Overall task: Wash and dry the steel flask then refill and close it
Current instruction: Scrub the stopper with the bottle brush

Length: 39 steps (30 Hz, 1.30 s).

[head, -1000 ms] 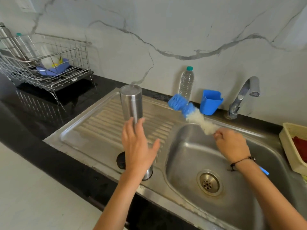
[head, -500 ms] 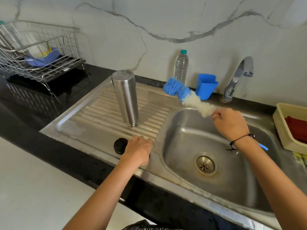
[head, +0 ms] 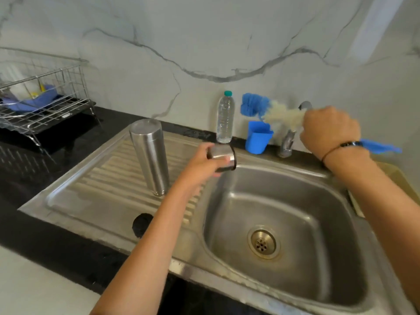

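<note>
The steel flask stands upside down on the ribbed drainboard, left of the basin. My left hand grips the flask's steel cap in the air over the basin's left rim, its dark open end facing right. A black stopper lies on the drainboard near the front edge. My right hand holds a bottle brush with blue and white bristles up in front of the tap; its blue handle sticks out behind my wrist.
The sink basin has a drain at its bottom. The tap is partly hidden behind brush and hand. A plastic water bottle and blue cup stand at the wall. A wire dish rack is far left, a beige basket at right.
My left hand picked the steel cap up from the drainboard's front edge and raised it toward the basin. My right hand lifted the brush up and to the right, near the tap.
</note>
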Each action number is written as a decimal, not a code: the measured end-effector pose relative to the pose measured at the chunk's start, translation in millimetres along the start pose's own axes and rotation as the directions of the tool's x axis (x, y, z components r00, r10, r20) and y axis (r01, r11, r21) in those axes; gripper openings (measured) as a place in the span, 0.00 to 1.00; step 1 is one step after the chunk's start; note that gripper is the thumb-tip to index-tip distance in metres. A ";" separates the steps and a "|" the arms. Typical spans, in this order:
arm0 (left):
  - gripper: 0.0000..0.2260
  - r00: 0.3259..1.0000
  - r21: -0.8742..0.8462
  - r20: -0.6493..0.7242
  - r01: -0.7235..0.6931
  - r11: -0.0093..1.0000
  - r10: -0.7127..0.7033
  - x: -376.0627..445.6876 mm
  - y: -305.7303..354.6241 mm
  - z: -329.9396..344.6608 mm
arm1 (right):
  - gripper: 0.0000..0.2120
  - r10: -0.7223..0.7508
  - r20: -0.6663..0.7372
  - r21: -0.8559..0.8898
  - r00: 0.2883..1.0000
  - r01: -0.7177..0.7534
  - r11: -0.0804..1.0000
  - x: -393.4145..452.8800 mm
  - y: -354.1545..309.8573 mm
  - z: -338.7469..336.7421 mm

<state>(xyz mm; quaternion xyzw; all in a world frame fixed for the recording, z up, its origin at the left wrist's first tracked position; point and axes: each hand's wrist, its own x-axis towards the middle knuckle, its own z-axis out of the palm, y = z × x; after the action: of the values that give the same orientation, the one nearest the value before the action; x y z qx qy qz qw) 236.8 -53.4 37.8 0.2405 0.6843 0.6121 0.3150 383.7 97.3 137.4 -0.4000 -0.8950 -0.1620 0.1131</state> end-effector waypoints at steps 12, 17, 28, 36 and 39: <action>0.04 0.974 -0.752 0.027 0.169 0.637 -0.226 26.4 -31.9 73.9 | 0.11 -0.185 0.247 -0.428 0.951 0.278 0.860 87.8 -51.3 43.5; 0.11 0.977 -0.781 -0.036 0.105 0.616 -0.212 26.5 -42.5 72.8 | 0.09 -0.106 0.333 -0.382 0.937 0.236 0.893 98.8 -52.5 57.1; 0.15 0.988 -0.739 -0.039 0.074 0.669 -0.151 28.7 -43.7 75.7 | 0.05 -0.091 0.296 -0.343 0.951 0.195 0.919 94.8 -41.2 39.8; 0.12 0.983 -0.761 -0.030 0.094 0.642 -0.179 27.0 -50.2 73.7 | 0.10 -0.087 0.225 -0.235 0.970 0.141 0.962 77.0 -29.4 30.2; 0.08 0.977 -0.784 -0.031 0.107 0.611 -0.211 27.7 -52.7 63.9 | 0.12 -0.075 0.168 -0.121 0.983 0.096 0.988 52.3 -23.3 18.0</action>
<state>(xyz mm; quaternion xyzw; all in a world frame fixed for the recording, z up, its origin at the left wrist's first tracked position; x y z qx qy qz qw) 267.1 3.1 -21.4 -0.0184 0.3885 0.8302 0.3994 330.6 125.1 133.5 -0.3793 -0.9054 -0.1908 0.0064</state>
